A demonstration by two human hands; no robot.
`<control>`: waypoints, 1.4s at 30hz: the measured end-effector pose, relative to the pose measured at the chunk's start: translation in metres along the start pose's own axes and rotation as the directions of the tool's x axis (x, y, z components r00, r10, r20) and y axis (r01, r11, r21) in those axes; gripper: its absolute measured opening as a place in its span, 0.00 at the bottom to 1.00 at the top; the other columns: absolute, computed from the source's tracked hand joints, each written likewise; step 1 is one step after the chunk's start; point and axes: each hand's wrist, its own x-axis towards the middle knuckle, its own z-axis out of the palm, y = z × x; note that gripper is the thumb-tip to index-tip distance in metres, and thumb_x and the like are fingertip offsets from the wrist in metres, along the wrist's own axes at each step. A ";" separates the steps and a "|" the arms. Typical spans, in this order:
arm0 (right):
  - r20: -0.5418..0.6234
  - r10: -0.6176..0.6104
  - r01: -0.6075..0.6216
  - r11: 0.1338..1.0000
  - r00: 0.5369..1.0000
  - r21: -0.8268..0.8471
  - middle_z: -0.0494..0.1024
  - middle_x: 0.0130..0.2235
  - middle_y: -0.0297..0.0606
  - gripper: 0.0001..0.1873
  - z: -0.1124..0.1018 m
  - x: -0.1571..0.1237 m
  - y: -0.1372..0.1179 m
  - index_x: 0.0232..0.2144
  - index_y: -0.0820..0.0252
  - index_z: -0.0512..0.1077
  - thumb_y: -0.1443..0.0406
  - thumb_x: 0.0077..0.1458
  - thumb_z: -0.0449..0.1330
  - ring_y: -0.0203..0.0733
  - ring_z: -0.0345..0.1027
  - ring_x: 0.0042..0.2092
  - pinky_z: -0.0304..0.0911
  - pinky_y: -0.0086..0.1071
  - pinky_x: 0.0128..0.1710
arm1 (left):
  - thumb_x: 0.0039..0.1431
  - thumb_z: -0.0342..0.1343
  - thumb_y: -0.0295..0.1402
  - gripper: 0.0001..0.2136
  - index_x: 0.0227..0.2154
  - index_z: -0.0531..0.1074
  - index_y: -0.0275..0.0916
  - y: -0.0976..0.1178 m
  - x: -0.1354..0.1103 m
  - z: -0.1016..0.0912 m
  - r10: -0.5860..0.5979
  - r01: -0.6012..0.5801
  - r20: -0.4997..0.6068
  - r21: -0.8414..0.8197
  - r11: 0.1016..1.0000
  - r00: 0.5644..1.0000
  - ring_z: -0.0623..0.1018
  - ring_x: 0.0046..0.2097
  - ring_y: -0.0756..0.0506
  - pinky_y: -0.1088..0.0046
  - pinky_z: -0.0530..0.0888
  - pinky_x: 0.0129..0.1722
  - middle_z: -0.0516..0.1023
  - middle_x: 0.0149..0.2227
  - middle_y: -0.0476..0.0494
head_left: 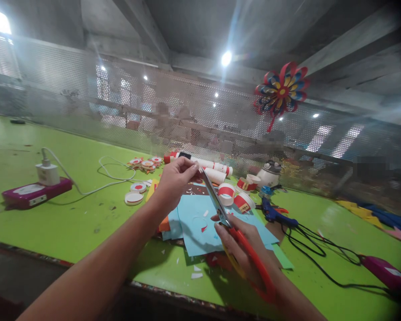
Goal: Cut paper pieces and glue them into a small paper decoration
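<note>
Head: scissors (224,218) extend beyond right grip (252,237)

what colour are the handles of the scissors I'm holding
The handles are orange-red and yellow, best seen in the head view.

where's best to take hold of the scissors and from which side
Likely best by the orange handles, from the near right, where the right hand is: they slant toward the wearer, while the blades point away toward the left hand.
</note>
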 end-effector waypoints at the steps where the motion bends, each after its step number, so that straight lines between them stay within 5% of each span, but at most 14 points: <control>1: 0.003 0.003 -0.003 1.000 1.000 -0.003 0.73 0.28 0.35 0.14 0.000 0.000 0.000 0.39 0.62 0.69 0.59 0.58 0.50 0.35 0.64 0.28 0.59 0.27 0.29 | 0.49 0.57 0.28 0.05 0.23 0.66 0.35 0.000 0.000 0.000 0.000 0.000 0.000 -0.003 1.000 1.000 0.74 0.28 0.50 0.70 0.72 0.34 0.75 0.26 0.45; 15: -0.023 0.031 -0.032 0.999 0.999 -0.017 0.74 0.30 0.38 0.15 0.005 -0.001 0.000 0.38 0.63 0.69 0.59 0.58 0.48 0.38 0.64 0.29 0.59 0.29 0.30 | 0.49 0.56 0.27 0.04 0.24 0.66 0.34 -0.002 -0.001 0.002 -0.001 0.000 -0.014 -0.049 0.999 1.000 0.76 0.28 0.50 0.71 0.73 0.33 0.75 0.25 0.45; 30: -0.053 0.044 -0.042 0.998 0.998 0.035 0.60 0.21 0.27 0.13 0.012 -0.001 0.011 0.39 0.63 0.68 0.67 0.51 0.50 0.32 0.50 0.21 0.51 0.26 0.22 | 0.50 0.55 0.26 0.04 0.24 0.66 0.33 -0.004 -0.005 0.009 0.043 -0.047 -0.094 -0.035 0.998 0.995 0.74 0.27 0.51 0.71 0.73 0.32 0.74 0.24 0.46; 42: -0.045 0.082 -0.079 0.995 0.996 0.060 0.61 0.22 0.28 0.13 0.012 -0.001 0.011 0.40 0.63 0.68 0.66 0.51 0.50 0.33 0.51 0.22 0.52 0.27 0.24 | 0.50 0.54 0.25 0.04 0.23 0.66 0.33 -0.004 -0.005 0.008 0.024 -0.028 -0.091 -0.046 0.999 0.996 0.74 0.27 0.51 0.71 0.73 0.32 0.73 0.23 0.46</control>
